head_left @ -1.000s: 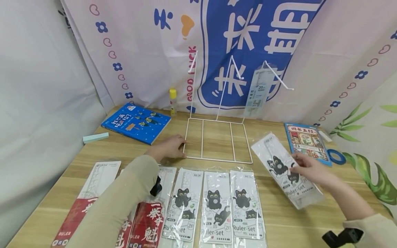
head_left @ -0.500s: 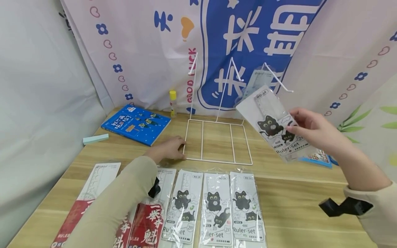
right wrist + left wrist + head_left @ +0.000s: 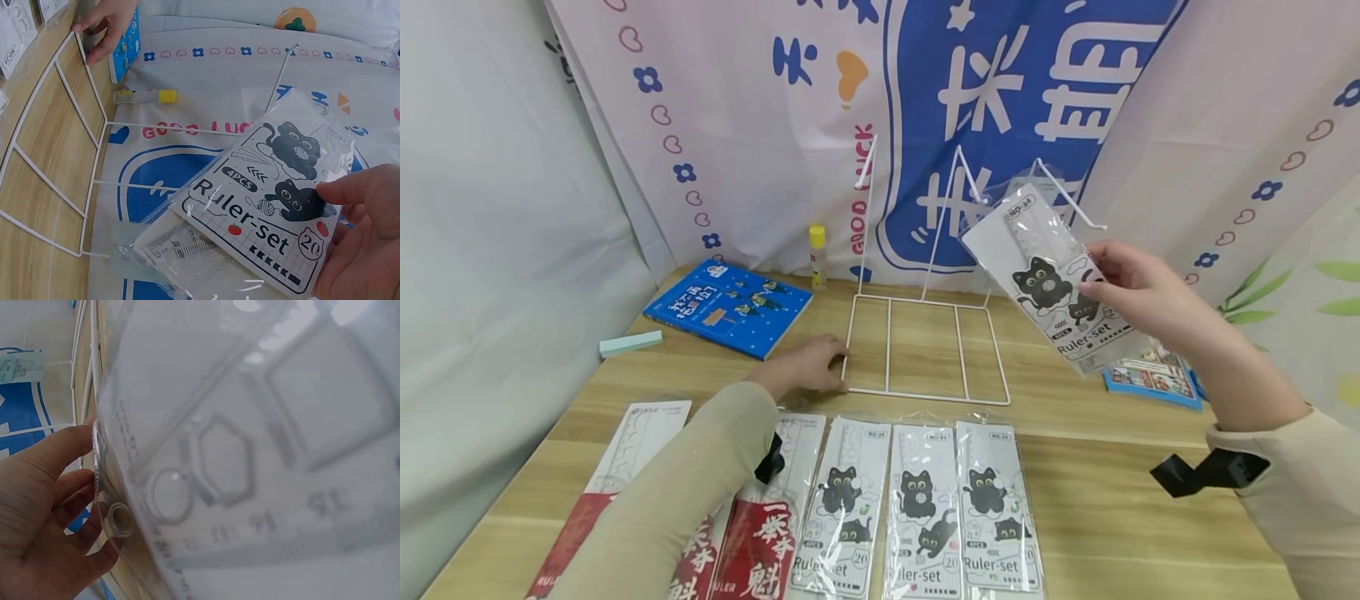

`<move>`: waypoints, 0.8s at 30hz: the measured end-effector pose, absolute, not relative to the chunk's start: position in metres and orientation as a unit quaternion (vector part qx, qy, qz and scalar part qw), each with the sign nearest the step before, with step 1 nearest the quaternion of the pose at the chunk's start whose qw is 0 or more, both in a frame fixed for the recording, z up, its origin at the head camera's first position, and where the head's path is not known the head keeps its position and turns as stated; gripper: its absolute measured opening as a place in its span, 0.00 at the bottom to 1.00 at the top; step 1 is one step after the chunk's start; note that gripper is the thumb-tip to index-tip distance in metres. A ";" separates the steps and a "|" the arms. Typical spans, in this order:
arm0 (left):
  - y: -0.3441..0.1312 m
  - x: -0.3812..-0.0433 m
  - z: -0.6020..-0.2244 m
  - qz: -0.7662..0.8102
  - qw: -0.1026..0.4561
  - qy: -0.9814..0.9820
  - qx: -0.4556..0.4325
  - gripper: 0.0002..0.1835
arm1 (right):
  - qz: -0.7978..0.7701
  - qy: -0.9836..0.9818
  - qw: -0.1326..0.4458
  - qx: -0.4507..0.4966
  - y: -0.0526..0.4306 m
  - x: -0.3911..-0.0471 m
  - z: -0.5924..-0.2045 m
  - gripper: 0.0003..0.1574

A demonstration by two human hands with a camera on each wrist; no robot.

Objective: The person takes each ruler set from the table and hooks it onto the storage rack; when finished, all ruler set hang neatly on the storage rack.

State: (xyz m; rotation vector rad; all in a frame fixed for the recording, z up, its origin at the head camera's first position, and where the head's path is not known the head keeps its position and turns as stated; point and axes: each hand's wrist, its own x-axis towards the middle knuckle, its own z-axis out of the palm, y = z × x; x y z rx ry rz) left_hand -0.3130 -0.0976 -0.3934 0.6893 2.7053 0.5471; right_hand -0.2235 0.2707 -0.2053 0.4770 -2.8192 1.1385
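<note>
My right hand (image 3: 1138, 279) pinches a clear-bagged ruler set (image 3: 1045, 283) by its side edge, thumb on the printed front with black cats. The pack is tilted and raised before the right arm of a white wire display rack (image 3: 925, 393). Behind it, a pale ruler pack (image 3: 128, 244) hangs on the rack, mostly hidden in the head view. At the rack's front left corner, my left hand (image 3: 808, 364) holds the base wire with curled fingers. In the left wrist view, a blurred clear ruler pack (image 3: 250, 437) fills the foreground beside that hand (image 3: 44, 512).
Three cat ruler sets (image 3: 921, 500) and several red-and-white ruler packs (image 3: 767, 533) lie along the table front, some under my left sleeve. Around the rack are a blue book (image 3: 730, 307), glue bottle (image 3: 817, 258), pale teal strip (image 3: 631, 343) and another book (image 3: 1153, 379).
My right hand has lifted the ruler set from low on the right, up and leftward to the rack's right arm. The left hand has stayed at the rack corner.
</note>
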 end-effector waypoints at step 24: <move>-0.098 -0.314 -0.394 0.174 0.139 0.942 0.252 0.33 | 0.401 -0.909 0.078 0.080 0.244 -0.303 -0.239 0.17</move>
